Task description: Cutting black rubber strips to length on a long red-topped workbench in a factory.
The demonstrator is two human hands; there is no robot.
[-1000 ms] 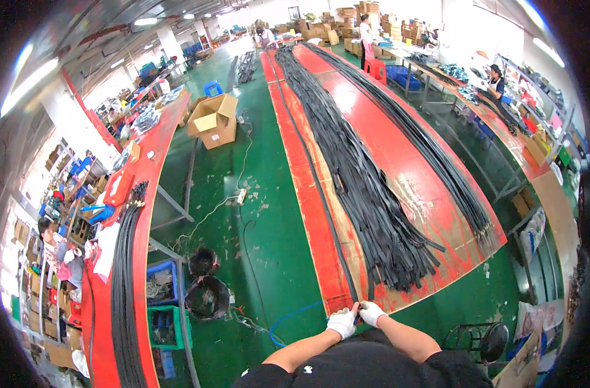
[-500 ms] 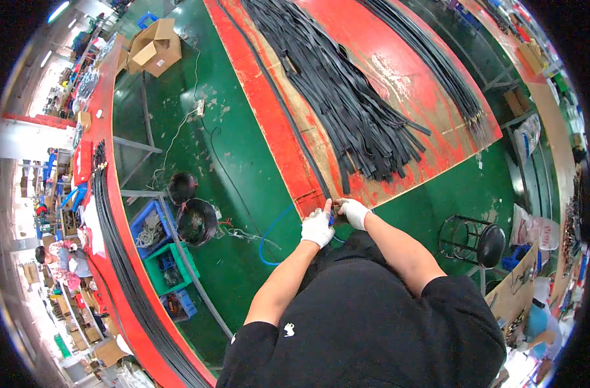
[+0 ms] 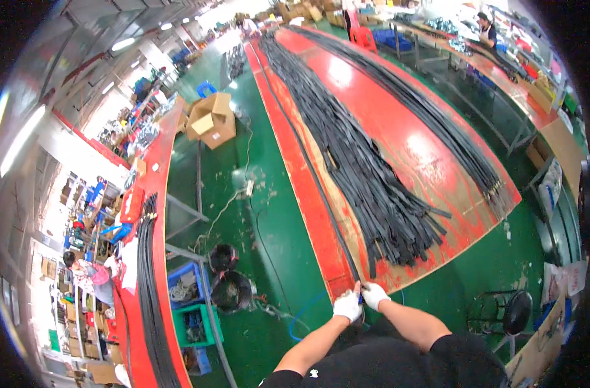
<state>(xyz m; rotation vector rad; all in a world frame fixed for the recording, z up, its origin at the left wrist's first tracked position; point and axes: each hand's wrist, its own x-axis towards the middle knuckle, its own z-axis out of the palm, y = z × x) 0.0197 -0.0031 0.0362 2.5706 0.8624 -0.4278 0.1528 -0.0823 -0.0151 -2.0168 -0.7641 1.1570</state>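
Low in the frame's centre, both gloved hands, left (image 3: 347, 306) and right (image 3: 374, 295), pinch one black strip's (image 3: 321, 194) near end at the red surface's (image 3: 398, 129) edge; the heaped strips (image 3: 379, 194) (centre) lie untouched.

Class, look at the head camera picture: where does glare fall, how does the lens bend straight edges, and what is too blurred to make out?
Head view: ceiling lights throw white glare on the red table; its long edges bow toward the dark round rim; the gloved left hand and right hand are soft, their grip unclear.
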